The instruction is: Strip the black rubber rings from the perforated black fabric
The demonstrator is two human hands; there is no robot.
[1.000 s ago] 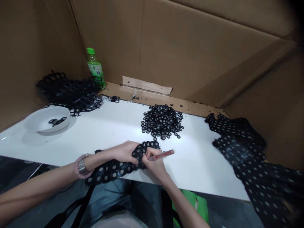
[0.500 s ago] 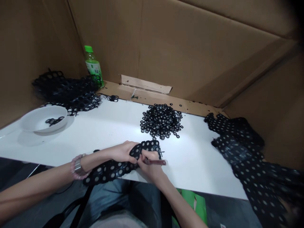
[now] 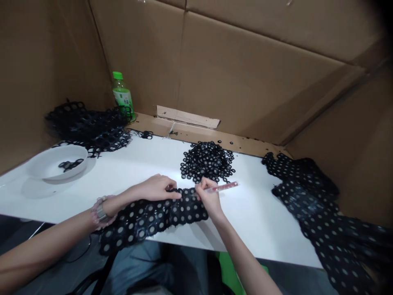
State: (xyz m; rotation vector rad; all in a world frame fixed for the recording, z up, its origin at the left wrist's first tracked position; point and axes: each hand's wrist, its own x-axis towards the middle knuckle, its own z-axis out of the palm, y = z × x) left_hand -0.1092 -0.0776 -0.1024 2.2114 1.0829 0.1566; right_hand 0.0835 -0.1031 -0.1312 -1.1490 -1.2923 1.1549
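A long black rubber-like sheet (image 3: 150, 221) dotted with pale round discs lies along the table's near edge, one end hanging over it. My left hand (image 3: 156, 187) holds its far edge, the thumb stretched over the sheet and the fingers bent. Between the pinched fingers of my right hand (image 3: 208, 196) is a slim pen-like tool (image 3: 227, 187) with a translucent red handle, slanting up to the right. Its tip is hidden at the sheet's far right corner. Just beyond, a heap of small black rings (image 3: 207, 159) sits on the table.
At left stand a white bowl (image 3: 37, 164) with a few black pieces in it and a tangle of black ring netting (image 3: 89, 127). A green-capped bottle (image 3: 123, 98) is behind. More dotted sheets (image 3: 307, 200) drape off the white table (image 3: 260, 213) at right. Cardboard walls (image 3: 233, 73) surround it.
The sheet's right end, bunched up before, now lies flatter and spread out. My right hand has moved up and right, and the tool tilts upward. My left hand has shifted slightly.
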